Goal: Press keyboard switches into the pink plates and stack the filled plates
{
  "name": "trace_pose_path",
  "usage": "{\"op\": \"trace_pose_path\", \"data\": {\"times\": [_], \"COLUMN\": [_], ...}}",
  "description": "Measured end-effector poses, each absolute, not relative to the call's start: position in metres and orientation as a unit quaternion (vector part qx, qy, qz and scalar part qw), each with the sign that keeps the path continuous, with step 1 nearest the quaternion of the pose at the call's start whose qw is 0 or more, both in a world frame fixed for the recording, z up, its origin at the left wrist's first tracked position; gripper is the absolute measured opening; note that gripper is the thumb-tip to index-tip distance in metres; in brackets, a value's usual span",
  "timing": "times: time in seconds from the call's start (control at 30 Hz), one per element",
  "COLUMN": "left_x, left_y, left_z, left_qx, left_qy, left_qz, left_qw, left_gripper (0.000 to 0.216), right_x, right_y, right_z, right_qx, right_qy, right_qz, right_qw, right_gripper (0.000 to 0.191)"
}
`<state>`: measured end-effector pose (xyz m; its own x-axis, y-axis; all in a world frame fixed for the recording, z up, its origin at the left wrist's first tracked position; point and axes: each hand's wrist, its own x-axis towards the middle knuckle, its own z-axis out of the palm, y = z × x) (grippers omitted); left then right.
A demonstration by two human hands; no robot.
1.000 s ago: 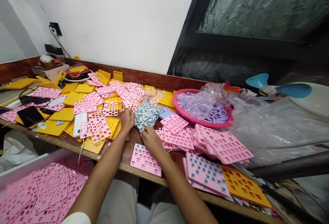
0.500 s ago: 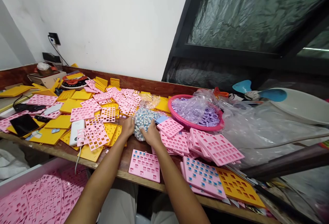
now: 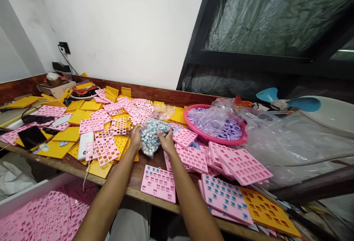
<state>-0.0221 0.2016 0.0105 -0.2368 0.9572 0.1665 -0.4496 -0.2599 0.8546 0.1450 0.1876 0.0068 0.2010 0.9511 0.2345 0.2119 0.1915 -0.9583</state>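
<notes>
A clear plastic bag of small blue-and-white key switches (image 3: 151, 138) is held between my two hands over the table. My left hand (image 3: 136, 138) grips its left side, fingers closed. On the other side, my right hand (image 3: 166, 140) pinches the bag with the thumb lying across its front. Nearer to me lies a pink keyboard plate (image 3: 158, 184), with several blue switches set in its upper left part and open holes elsewhere. Right of my forearm, another pink plate (image 3: 226, 198) filled with blue switches rests on a stack.
A pink basket (image 3: 190, 128) of purple pieces stands at the back right. Stacked pink plates (image 3: 243, 161) and a yellow plate (image 3: 268, 209) lie to the right. Yellow and pink plates (image 3: 92, 125) cover the left. Below, a bin (image 3: 41, 215) holds pink plates.
Both hands have raised and turned the bag slightly, so its shape now looks wider at the top. The camera view has shifted a little.
</notes>
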Motion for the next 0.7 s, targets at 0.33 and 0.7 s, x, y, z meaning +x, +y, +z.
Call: {"op": "trace_pose_path", "data": {"times": [0.33,0.7], "left_x": [-0.024,-0.012], "left_y": [0.187,0.206], "left_z": [0.024,-0.002], "left_qx": [0.321,0.387], "left_qy": [0.235,0.351], "left_qz": [0.7,0.596], "left_qw": [0.593,0.61], "left_gripper": [0.019,0.024], "right_x": [0.132,0.155], "right_y": [0.166,0.202], "right_z": [0.03,0.062], "right_qx": [-0.343,-0.425], "right_qy": [-0.41,-0.604], "right_qz": [0.493,0.256], "right_qw": [0.687,0.624], "right_gripper": [0.076,0.071]}}
